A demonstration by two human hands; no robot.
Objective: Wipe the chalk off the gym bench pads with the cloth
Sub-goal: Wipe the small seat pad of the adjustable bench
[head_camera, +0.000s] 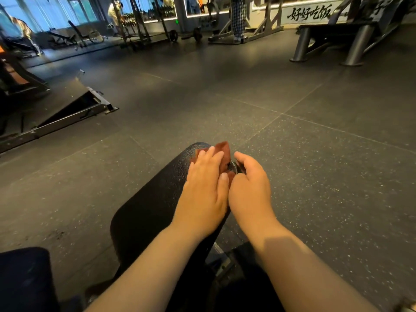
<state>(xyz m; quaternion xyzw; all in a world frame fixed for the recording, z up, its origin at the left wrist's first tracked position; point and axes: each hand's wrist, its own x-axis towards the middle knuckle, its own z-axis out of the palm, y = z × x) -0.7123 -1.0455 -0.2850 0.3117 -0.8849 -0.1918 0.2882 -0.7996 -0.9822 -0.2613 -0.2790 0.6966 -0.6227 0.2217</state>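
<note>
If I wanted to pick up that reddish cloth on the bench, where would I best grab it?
Probably the loose corner of the cloth poking out beyond the fingers of the left hand, pinched from the far end. The rest lies flat on the bench pad under that hand.

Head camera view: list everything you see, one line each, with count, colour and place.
bench pad: one, black, centre foreground
cloth: one, reddish brown, on the pad's far end
second pad: one, dark, bottom left corner
floor: one, dark grey speckled, all around
sloped frame: one, grey metal, on the floor at left
machine: one, grey legs, top right
left grip: one, bare hand, flat on the cloth
right grip: one, bare hand, fingers curled beside the pad's right edge
</note>
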